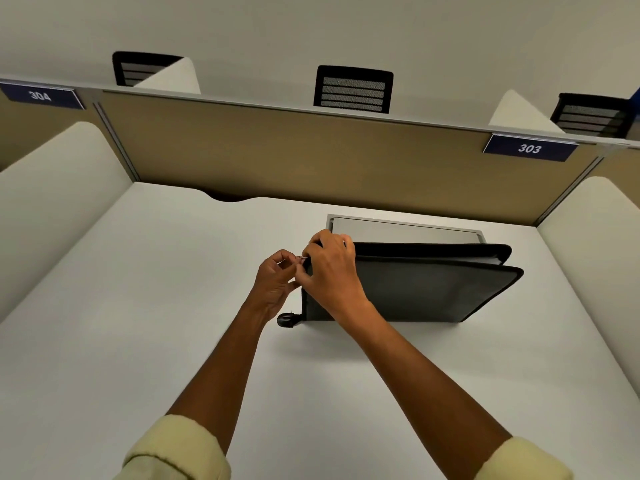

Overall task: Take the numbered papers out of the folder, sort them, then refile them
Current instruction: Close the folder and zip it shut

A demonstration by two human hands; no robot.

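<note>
The fingers (pixel 290 263) of the left hand (pixel 277 285) are curled in a pinch on a small metal zip pull (pixel 302 258) at the upper left corner of the black zip folder (pixel 415 289), while the right hand (pixel 332 271) is cupped over that same corner, its fingers bent round the folder's edge and gripping it, apparently to steady the case so the pull has something to work against. The two hands touch or nearly touch just at the corner. The folder rests toward the far right part of the desk (pixel 138 306), its far edge lying against or over a grey hatch (pixel 405 230) set into the desk top near the back edge. On the right side the two covers gape a little, and a pale strip shows between them, probably the edges of the papers (pixel 491 260) still inside; no numbers can be read. A short black loop or tab (pixel 287 320) sticks out from the folder's near left corner onto the desk. Judging by this, the task is at its very start: the case is being unzipped and nothing is yet out. Cream sleeve cuffs (pixel 173 448) sit at the near edge, and a tan partition (pixel 277 150) bearing a plate marked 303 (pixel 530 148) closes the back of the desk
</note>
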